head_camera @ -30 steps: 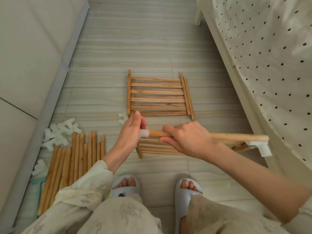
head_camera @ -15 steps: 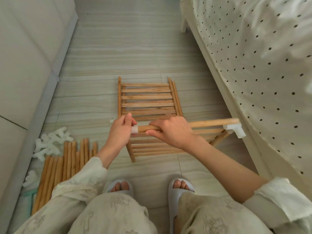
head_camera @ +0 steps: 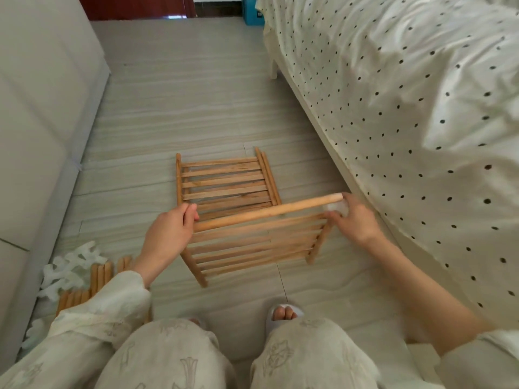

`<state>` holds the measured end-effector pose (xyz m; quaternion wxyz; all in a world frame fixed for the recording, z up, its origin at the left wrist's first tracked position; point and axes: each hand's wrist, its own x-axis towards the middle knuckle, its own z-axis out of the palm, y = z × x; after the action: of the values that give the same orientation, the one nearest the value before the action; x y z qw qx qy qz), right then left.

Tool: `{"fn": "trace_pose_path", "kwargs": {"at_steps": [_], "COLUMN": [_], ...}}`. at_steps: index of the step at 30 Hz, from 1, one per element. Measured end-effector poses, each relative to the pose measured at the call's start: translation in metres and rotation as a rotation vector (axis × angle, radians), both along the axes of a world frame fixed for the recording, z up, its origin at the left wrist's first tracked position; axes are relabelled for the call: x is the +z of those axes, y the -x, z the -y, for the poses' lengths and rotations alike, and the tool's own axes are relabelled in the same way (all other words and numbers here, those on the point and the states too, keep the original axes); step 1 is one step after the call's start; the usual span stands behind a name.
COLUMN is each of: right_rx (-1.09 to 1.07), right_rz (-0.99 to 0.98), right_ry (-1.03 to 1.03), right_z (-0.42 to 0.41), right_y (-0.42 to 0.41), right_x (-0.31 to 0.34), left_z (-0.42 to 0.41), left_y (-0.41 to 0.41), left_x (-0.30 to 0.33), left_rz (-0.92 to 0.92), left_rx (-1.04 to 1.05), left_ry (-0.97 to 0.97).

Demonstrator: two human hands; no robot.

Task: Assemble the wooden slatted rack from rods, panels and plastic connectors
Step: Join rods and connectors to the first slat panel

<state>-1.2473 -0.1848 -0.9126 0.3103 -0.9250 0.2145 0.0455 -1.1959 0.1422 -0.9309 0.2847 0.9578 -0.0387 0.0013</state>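
Where the view begins, at the bottom edge, two knees in pale patterned trousers (head_camera: 168,357) are seen, and a foot in a light slipper (head_camera: 283,313) is planted on the tiled floor (head_camera: 174,108) just beyond them. To the left, half hidden by the cream sleeve (head_camera: 106,301), a bundle of spare wooden rods (head_camera: 98,276) is laid on the floor, with a heap of white plastic connectors (head_camera: 70,268) touching its far end.

Further out, a slatted panel (head_camera: 252,248) is held up off the floor between the two hands, tilted, with its near side rail slanting down toward the feet. Above its slats a round rod (head_camera: 266,211) is carried, running from lower left to upper right. The left hand (head_camera: 168,234) is curled at the rod's left end — its grip is closed over that end, though what lies inside the fingers is hidden. The right hand (head_camera: 354,220) is set at the rod's far right end, where a whitish connector (head_camera: 337,206) is blurred; the fingers appear bent around that piece, but the blur leaves the hold uncertain.

Beyond the hands, a second slatted panel (head_camera: 227,181) lies flat on the floor, partly overlapped in view by the rod. A bed with a dotted sheet (head_camera: 407,108) is ranged along the right — a pale upholstered side (head_camera: 42,108) along the left. Farthest off, a dark red door (head_camera: 134,7) is made out.
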Motion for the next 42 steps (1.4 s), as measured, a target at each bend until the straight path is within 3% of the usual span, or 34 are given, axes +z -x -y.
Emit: {"fn": "trace_pose_path", "kwargs": {"at_steps": [4, 7, 9, 13, 21, 27, 30, 33, 37, 42], "right_rx": [0.054, 0.032, -0.02, -0.119, -0.101, -0.082, -0.098, -0.05, 0.028, -0.015], "right_rz": [0.002, -0.002, 0.037, 0.143, 0.187, 0.276, 0.334, 0.363, 0.288, 0.396], "right_ry": [-0.004, -0.033, -0.097, -0.177, -0.116, -0.207, -0.481, -0.5, -0.377, -0.231], "right_z": [0.003, -0.001, -0.004, -0.007, -0.006, -0.005, -0.006, -0.005, -0.013, -0.024], "right_y": [-0.002, -0.003, -0.003, -0.003, -0.01, -0.001, 0.01, 0.013, 0.003, -0.003], "right_x": [-0.005, -0.012, -0.015, -0.018, -0.029, -0.031, -0.042, -0.062, -0.086, -0.098], "left_z": [0.039, 0.1, 0.139, 0.184, 0.22, 0.227, 0.223, 0.22, 0.224, 0.228], "left_y": [-0.001, 0.0, 0.002, -0.002, -0.021, -0.031, -0.034, -0.036, -0.032, -0.031], "left_x": [0.025, 0.036, 0.033, 0.028, 0.028, 0.038, 0.038, 0.04, 0.041, 0.023], "left_rz": [0.132, -0.054, -0.093, 0.047, -0.205, -0.619, -0.798, -0.944, -0.852, -0.438], "left_rx": [-0.412, -0.72, -0.784, -0.734, -0.548, -0.492, -0.521, -0.563, -0.554, -0.516], "left_ry": [-0.288, -0.383, -0.385, -0.362, -0.352, -0.027, 0.018, 0.015, -0.027, -0.199]}}
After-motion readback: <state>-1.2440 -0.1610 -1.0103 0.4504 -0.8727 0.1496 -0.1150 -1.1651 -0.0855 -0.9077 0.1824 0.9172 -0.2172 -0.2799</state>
